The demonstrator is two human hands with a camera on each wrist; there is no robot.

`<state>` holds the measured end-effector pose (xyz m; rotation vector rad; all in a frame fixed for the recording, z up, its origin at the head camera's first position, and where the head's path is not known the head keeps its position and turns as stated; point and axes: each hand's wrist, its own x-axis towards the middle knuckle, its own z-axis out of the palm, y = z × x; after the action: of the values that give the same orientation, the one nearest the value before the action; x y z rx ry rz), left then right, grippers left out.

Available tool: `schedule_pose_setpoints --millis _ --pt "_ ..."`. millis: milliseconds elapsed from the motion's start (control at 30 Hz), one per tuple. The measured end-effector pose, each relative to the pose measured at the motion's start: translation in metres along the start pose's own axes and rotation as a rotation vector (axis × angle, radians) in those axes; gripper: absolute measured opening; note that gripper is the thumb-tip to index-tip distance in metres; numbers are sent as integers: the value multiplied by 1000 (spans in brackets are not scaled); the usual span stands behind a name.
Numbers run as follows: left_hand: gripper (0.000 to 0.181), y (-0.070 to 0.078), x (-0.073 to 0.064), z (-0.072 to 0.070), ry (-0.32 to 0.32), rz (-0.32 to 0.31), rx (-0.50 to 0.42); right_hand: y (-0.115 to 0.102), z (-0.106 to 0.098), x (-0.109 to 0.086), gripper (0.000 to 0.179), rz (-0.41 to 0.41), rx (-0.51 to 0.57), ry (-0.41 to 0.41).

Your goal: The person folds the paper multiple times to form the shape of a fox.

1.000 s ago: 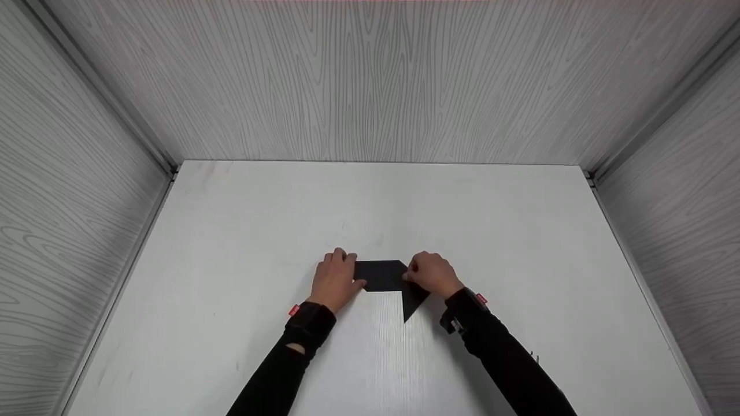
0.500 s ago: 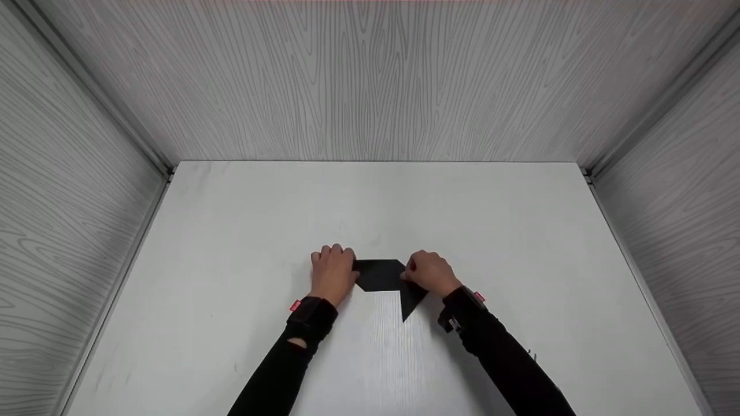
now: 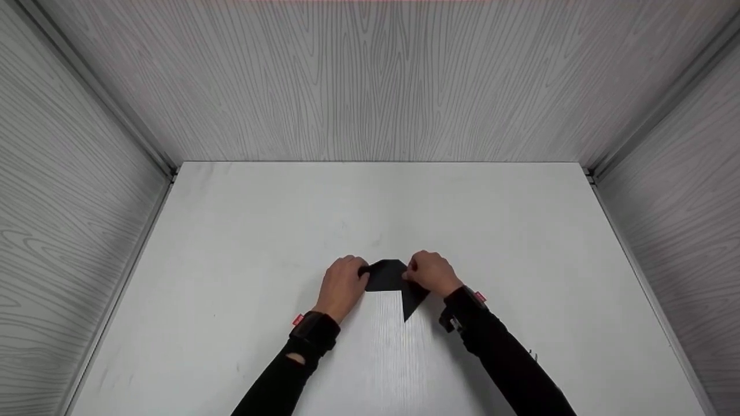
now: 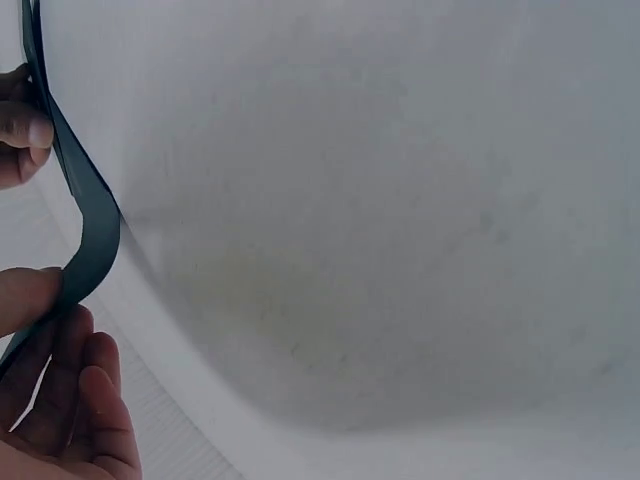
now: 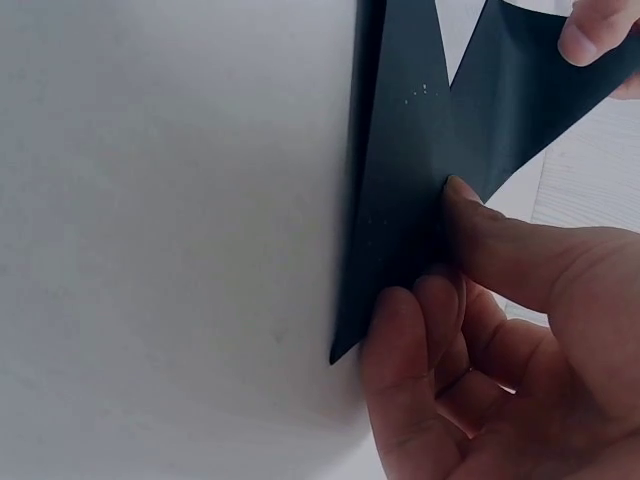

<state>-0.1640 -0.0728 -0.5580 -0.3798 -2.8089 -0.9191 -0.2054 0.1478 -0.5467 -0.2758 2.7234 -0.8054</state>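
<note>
A strip of folded black paper (image 3: 386, 276) lies between my two hands over the white table, its right end folded into a pointed flap that hangs toward me. At the strip's left end my left hand (image 3: 340, 288) pinches the paper between thumb and fingers. In the left wrist view the black paper (image 4: 98, 235) curves up near that pinch. My right hand (image 3: 433, 273) pinches the folded corner on the right, thumb on top. Seen from the right wrist, the black paper (image 5: 410, 130) shows overlapping layers, and the right fingers (image 5: 395, 345) curl beneath its edge.
The white tabletop (image 3: 260, 219) stretches out around both hands. Grey wood-grain panels stand behind it (image 3: 376, 86) and along the left and right sides. Small dark marks (image 3: 533, 355) show beside the right sleeve.
My left hand first shifted slightly outward along the strip, then came inward to the right, bending the paper's left end. The right hand keeps its pinch in nearly the same place.
</note>
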Motion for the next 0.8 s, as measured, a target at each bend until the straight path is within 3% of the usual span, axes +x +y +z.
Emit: schedule_pose_setpoints --millis 167,333,533,800 --pt "7 9 -5 5 -9 36 -39 0 -1 1 18 9 -2 -15" --pt "7 16 -8 8 -84 82 -113 1 0 1 18 -3 -13 -7" --pt "14 17 -11 13 -169 175 -137 1 0 1 18 -3 -14 -6" --pt "17 15 -12 19 -208 202 -147 0 0 2 18 1 -23 -9"
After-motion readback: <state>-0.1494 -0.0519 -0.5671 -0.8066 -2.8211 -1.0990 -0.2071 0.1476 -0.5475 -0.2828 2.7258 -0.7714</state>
